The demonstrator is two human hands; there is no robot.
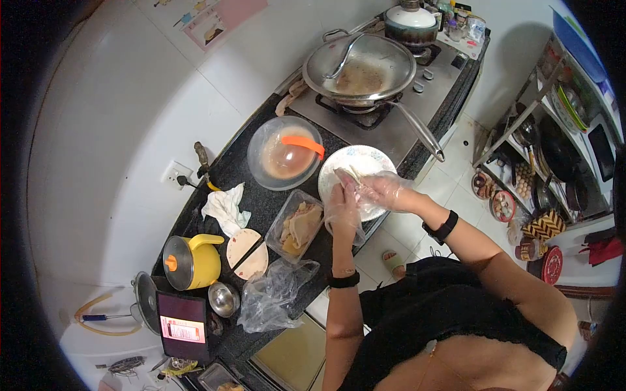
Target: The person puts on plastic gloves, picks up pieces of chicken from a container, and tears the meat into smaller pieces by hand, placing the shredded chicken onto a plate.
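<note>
Both hands wear clear, loose plastic gloves and meet over a white plate [339, 156] with a flower pattern. My left hand [343, 203] is closed, its fingers pressed around a small pale piece whose kind I cannot make out. My right hand [386, 190] is closed against the same piece from the other side. White, powdery-looking matter lies on the plate under the fingers. Just left of my left hand stands a clear plastic container [298, 227] with pale, flat pieces of food. Behind it is a translucent bowl [266, 171] of cloudy liquid with an orange-handled utensil [303, 143].
A steel wok [391, 72] sits on the stove, its long handle [420, 130] jutting toward me. A white-lidded pot [411, 26] stands behind. At left are a yellow electric pot [203, 264], chopsticks [248, 254] on a small plate, a steel bowl [223, 300], a plastic bag [277, 293] and a lit screen [182, 329].
</note>
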